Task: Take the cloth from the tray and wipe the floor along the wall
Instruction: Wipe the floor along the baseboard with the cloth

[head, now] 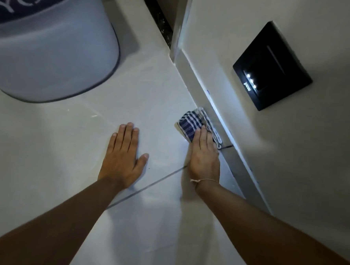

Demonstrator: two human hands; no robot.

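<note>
We're well into the wipe, we'd say: the cloth (193,123) is already off the tray (no tray in view) and down on the floor (152,86), so step 1 looks done. What's left is the wiping itself, i.e. working along the wall (257,45) and its skirting (216,112); we can't tell how much of the run is covered, as the tiles show no clear wet/dry line. Our right hand (204,154) lies flat, fingers together and stretched out, pressing the near end of the cloth to the tile rather than clutching it. The cloth, blue-and-white check, folded, sticks out beyond the fingertips, away from us, w/ its far side edge touching or just beside the skirting; hard to say which. Our left hand (123,155) is released, palm down, fingers spread on the bare floor, to the left of the right hand and apart from the cloth, holding nothing; prob. just bracing us. Further out beyond the left hand sits a grey mat (52,53). On the wall, beyond and to the right of the right hand, is a black panel w/ small lights (272,66).
</note>
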